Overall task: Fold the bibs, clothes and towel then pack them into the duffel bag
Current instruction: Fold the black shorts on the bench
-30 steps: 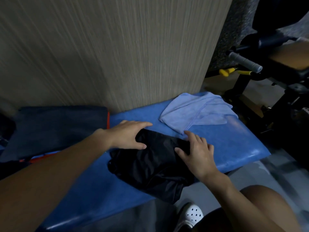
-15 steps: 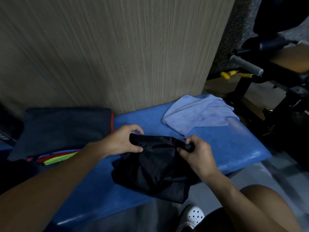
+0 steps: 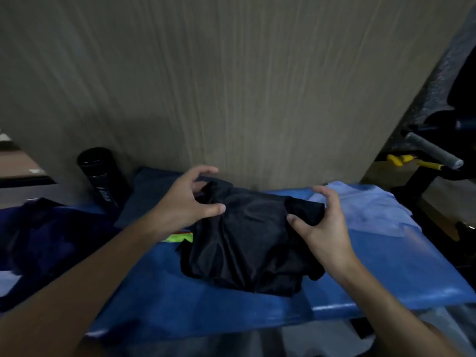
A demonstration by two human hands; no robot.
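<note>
Both hands work a black garment (image 3: 247, 243) on a blue padded bench (image 3: 391, 282): the left hand (image 3: 189, 200) curls its fingers and thumb round the garment's far left corner, while the right hand (image 3: 320, 224) pinches a bunched fold of the far right corner between thumb and curled fingers. Between the two grips the top edge is raised slightly, and the rest of the cloth lies crumpled and creased on the bench, its lower part reaching close to the near edge. Just beyond the right hand, a pale blue towel (image 3: 365, 210) lies loosely heaped on the bench's right end, touching or nearly touching the garment's held corner. Behind the left hand sits a dark navy folded cloth (image 3: 144, 199), and a neon yellow-green strip (image 3: 180, 237) peeks out beneath the left wrist, beside the garment's left edge. A black cylinder (image 3: 101, 173) with white lettering, too blurred to read, leans against a wood-grain wall panel (image 3: 231, 86) at the back left. At far left lies a dark blue mass of fabric (image 3: 38, 240); whether it is a bag or clothing cannot be told. At far right stands dark gym equipment with a grey padded handle (image 3: 432, 150) and a yellow fitting (image 3: 401, 159)
</note>
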